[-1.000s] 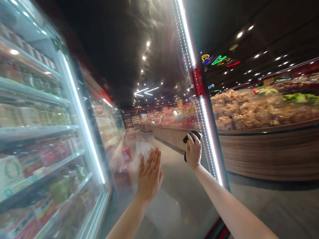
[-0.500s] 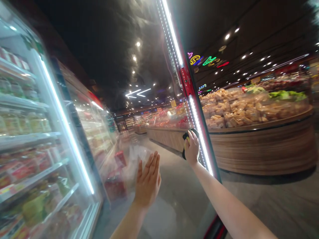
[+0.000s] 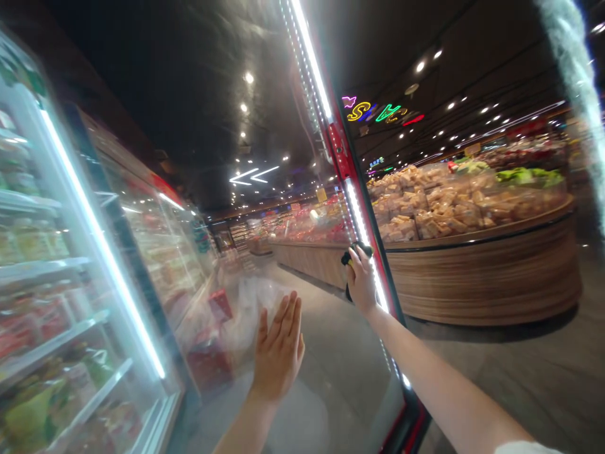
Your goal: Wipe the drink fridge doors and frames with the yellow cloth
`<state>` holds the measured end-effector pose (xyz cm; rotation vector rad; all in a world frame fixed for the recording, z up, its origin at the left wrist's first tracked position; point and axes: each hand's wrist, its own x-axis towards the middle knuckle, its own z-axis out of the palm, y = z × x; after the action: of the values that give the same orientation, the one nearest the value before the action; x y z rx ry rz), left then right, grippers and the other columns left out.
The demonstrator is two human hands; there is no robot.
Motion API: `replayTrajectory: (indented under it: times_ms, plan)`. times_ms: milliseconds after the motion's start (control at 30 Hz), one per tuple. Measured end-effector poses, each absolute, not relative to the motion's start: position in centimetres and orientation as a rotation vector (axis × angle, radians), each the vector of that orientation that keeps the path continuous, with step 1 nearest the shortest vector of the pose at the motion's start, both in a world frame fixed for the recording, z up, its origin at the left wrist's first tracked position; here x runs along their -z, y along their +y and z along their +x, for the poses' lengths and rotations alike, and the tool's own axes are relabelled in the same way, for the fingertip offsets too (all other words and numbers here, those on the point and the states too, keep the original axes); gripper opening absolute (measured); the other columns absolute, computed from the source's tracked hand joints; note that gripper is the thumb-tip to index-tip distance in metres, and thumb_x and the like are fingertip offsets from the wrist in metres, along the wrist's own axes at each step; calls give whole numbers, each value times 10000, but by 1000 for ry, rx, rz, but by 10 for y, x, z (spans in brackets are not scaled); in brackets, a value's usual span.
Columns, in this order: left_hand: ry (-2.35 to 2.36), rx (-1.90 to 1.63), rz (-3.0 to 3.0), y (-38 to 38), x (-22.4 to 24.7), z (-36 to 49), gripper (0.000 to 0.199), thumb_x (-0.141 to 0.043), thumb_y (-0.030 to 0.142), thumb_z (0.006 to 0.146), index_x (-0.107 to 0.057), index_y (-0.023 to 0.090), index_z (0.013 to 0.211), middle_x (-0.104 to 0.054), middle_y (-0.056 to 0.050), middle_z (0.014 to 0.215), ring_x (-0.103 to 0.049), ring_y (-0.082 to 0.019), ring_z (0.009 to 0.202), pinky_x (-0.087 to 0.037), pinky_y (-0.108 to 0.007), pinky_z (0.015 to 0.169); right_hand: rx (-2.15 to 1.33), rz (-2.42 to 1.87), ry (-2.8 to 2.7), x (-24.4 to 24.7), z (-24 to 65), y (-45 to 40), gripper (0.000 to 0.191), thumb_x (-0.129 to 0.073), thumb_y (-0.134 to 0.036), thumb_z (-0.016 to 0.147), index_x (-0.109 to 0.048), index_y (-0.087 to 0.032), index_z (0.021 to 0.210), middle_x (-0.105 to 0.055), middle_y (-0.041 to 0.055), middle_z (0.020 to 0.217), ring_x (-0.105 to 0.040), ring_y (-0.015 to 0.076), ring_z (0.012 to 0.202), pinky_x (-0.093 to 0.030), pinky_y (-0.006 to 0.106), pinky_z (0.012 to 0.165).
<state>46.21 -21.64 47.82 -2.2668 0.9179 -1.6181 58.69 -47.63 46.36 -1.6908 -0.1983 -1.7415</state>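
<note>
While the left hand (image 3: 276, 353) lies flat at the glass door (image 3: 331, 353), the right hand (image 3: 363, 284), nearer its slanting lit frame (image 3: 341, 154), curls around a dark object (image 3: 348, 257).

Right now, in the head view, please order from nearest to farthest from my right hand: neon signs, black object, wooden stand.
1. Black object: in your right hand.
2. Wooden stand: ahead, to the right.
3. Neon signs: high in the background.

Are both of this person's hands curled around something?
No, only the right hand is curled around a dark object, while the left hand is flat and open.
</note>
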Motion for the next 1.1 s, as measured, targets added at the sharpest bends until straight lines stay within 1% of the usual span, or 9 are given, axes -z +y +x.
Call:
replayTrajectory:
  times_ms: [100, 267, 333, 433, 567, 633, 833, 1033, 1100]
  plan:
    - [958, 1607, -2237, -219, -478, 466, 821, -474, 211, 951, -69, 185, 1665, -440, -70, 1608, -371, -208, 1525, 13, -440, 1326, 1758, -1711, -175, -460, 586, -475, 435, -388, -261, 1055, -542, -196, 1457, -510, 163, 1527, -470, 289, 1437, -443, 518, 1166]
    - [966, 1591, -2237, -231, -478, 476, 842, -471, 171, 924, -63, 152, 1661, -417, -85, 1619, -326, -210, 1545, 37, -459, 1322, 1766, -1745, -218, -524, 589, -488, 446, -351, -248, 1064, -554, -173, 1454, -514, 145, 1530, -457, 264, 1451, -414, 454, 1192]
    - [965, 1577, -2234, -236, -476, 479, 848, -477, 176, 919, -66, 142, 1660, -407, -89, 1625, -301, -211, 1555, 44, -462, 1320, 1757, -1760, -235, -525, 589, -493, 449, -378, -249, 1056, -544, -198, 1471, -503, 133, 1553, -463, 254, 1450, -423, 445, 1188]
    - [932, 1544, -2250, -238, -466, 479, 836, -472, 198, 925, -77, 145, 1660, -387, -89, 1637, -254, -211, 1572, 63, -472, 1317, 1735, -1827, -263, -476, 586, -495, 454, -415, -250, 1047, -532, -207, 1483, -495, 133, 1570, -464, 263, 1460, -444, 447, 1176]
    - [902, 1493, -2266, -235, -450, 473, 831, -464, 228, 932, -72, 142, 1659, -384, -94, 1642, -189, -201, 1590, 75, -481, 1313, 1755, -1837, -164, -396, 579, -486, 433, -438, -241, 1043, -536, -229, 1465, -537, 143, 1528, -524, 311, 1413, -512, 528, 1110]
    - [914, 1486, -2263, -233, -446, 470, 847, -468, 220, 925, -55, 143, 1660, -396, -93, 1638, -174, -191, 1593, 73, -481, 1313, 1747, -1840, -139, -393, 576, -483, 433, -422, -224, 1045, -536, -226, 1463, -534, 156, 1525, -534, 329, 1403, -524, 522, 1096]
    - [903, 1491, -2324, -239, -445, 470, 881, -486, 194, 905, -42, 175, 1666, -371, -86, 1649, -239, -197, 1575, 66, -470, 1311, 1728, -1856, -152, -460, 579, -488, 428, -392, -236, 1065, -535, -183, 1465, -501, 152, 1551, -490, 311, 1439, -483, 436, 1147]
    - [877, 1450, -2344, -234, -435, 464, 900, -501, 210, 917, 1, 174, 1662, -371, -92, 1647, -219, -193, 1581, 82, -470, 1308, 1699, -1885, -194, -359, 577, -494, 459, -443, -194, 1022, -544, -235, 1468, -525, 135, 1536, -505, 273, 1429, -508, 502, 1126]
    - [872, 1441, -2347, -226, -433, 458, 885, -495, 213, 928, -3, 187, 1663, -386, -84, 1641, -236, -188, 1577, 66, -465, 1312, 1659, -1882, -186, -342, 577, -491, 474, -439, -179, 1017, -538, -254, 1475, -516, 127, 1547, -492, 264, 1442, -502, 497, 1131]
